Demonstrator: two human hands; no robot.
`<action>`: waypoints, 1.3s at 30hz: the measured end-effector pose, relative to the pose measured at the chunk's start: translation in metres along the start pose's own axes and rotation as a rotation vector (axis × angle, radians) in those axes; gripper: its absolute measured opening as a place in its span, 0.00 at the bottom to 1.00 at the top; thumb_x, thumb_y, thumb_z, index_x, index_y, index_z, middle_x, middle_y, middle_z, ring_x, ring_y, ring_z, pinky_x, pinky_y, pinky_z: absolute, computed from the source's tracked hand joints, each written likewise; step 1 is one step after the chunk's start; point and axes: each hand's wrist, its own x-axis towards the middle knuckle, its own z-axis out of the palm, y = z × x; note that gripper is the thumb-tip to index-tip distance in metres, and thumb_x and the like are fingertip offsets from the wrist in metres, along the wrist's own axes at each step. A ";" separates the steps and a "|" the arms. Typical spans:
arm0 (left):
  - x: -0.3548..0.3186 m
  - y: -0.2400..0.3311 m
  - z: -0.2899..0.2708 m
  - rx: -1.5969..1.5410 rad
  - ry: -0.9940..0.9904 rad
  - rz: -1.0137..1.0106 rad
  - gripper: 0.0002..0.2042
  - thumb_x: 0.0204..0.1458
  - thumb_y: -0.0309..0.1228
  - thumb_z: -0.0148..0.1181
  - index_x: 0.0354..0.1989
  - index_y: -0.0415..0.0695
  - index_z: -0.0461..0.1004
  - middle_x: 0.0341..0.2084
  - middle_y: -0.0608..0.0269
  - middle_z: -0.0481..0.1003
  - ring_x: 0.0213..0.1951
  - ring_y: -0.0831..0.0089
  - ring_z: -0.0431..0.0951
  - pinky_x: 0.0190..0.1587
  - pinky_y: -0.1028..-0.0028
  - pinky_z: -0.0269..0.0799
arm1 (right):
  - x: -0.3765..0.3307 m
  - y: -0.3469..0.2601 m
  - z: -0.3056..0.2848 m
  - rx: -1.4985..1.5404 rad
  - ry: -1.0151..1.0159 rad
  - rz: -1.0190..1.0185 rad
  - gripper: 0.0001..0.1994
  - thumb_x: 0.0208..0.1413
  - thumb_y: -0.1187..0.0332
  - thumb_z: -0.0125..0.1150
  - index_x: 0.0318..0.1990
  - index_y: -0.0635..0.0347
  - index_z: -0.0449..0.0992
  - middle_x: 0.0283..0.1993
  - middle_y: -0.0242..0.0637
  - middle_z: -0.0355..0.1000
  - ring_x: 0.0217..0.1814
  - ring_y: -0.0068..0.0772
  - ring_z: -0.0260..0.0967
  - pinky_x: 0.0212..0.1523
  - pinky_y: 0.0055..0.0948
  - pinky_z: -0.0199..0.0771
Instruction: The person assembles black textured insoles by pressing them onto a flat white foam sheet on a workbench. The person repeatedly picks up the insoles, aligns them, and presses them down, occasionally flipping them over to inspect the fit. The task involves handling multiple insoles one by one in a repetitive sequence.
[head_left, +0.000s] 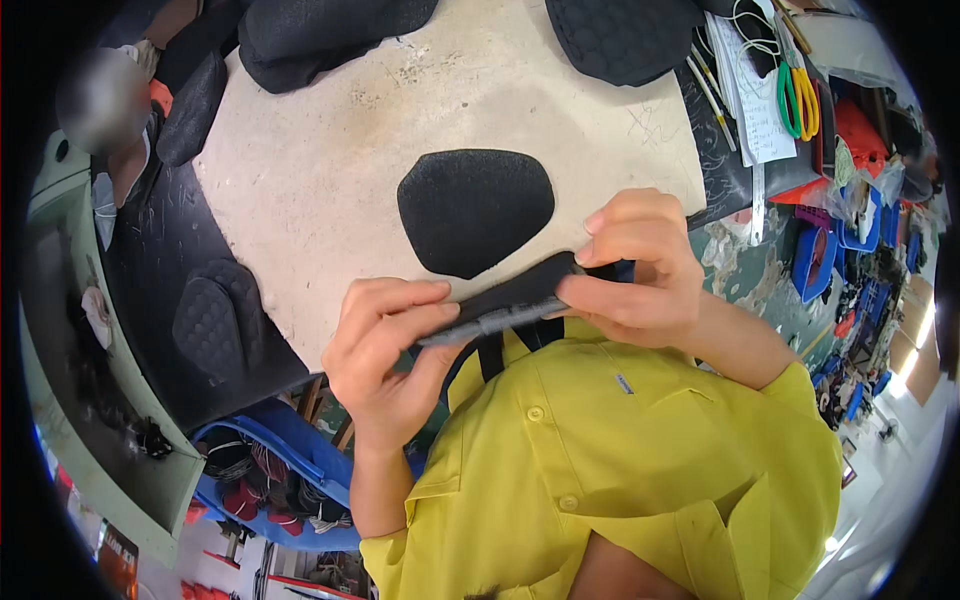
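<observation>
Just below the black oval pad (475, 210) on the pale table (330, 160) — holding a dark flat foam piece (505, 300) up off the table, close to the yellow shirt (620, 450). Pinching it at both ends: left hand (385, 350) squeezing the lower end between thumb and bent fingers, right hand (640, 265) pinching the upper end the same way. Neither hand spread out; both closed on the piece.

Looking soft and light, going by the thin edge and the foam look — probably bending easily, not breaking. Likely a bit grippy, not slippery. Best held at the two ends, with fingers on the flat sides, as now, so the middle stays free.

Lying long and thin, seen edge-on. Running from the left hand's end, lower and farther from the oval pad, up to the right hand's end, nearer that pad. A grey strip showing along its edge, and a black strap hanging down from the middle.

Farther from the oval pad, past the table's far right corner — green and yellow scissors (797, 100) resting on papers. Off to the oval pad's left, a quilted black pad (215, 320) sitting on a dark sheet.
</observation>
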 end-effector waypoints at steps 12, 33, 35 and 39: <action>-0.020 0.031 -0.021 0.305 0.159 0.355 0.14 0.28 0.21 0.61 0.30 0.33 0.80 0.27 0.52 0.79 0.28 0.59 0.79 0.33 0.66 0.72 | 0.037 -0.005 -0.019 0.230 -0.297 -0.110 0.09 0.40 0.77 0.64 0.32 0.56 0.79 0.34 0.32 0.76 0.35 0.32 0.74 0.39 0.34 0.73; -0.016 -0.022 0.017 0.578 0.111 0.336 0.12 0.40 0.21 0.71 0.36 0.40 0.81 0.39 0.57 0.78 0.44 0.56 0.77 0.45 0.62 0.72 | 0.081 0.122 -0.085 -0.701 -0.379 0.289 0.20 0.53 0.66 0.67 0.53 0.61 0.73 0.47 0.40 0.75 0.47 0.41 0.72 0.52 0.29 0.71; -0.020 -0.024 0.022 0.545 0.121 0.336 0.12 0.39 0.21 0.71 0.35 0.41 0.81 0.39 0.58 0.78 0.44 0.57 0.77 0.43 0.63 0.72 | 0.081 0.102 -0.073 -0.715 -0.388 0.267 0.18 0.54 0.68 0.67 0.51 0.62 0.74 0.44 0.39 0.76 0.43 0.40 0.73 0.50 0.27 0.71; -0.035 -0.027 0.021 0.520 0.185 0.273 0.12 0.40 0.20 0.71 0.35 0.40 0.81 0.38 0.58 0.78 0.43 0.57 0.77 0.42 0.64 0.72 | 0.085 0.063 -0.086 -0.113 -0.262 0.521 0.11 0.57 0.74 0.63 0.46 0.67 0.76 0.42 0.34 0.79 0.40 0.28 0.77 0.42 0.24 0.75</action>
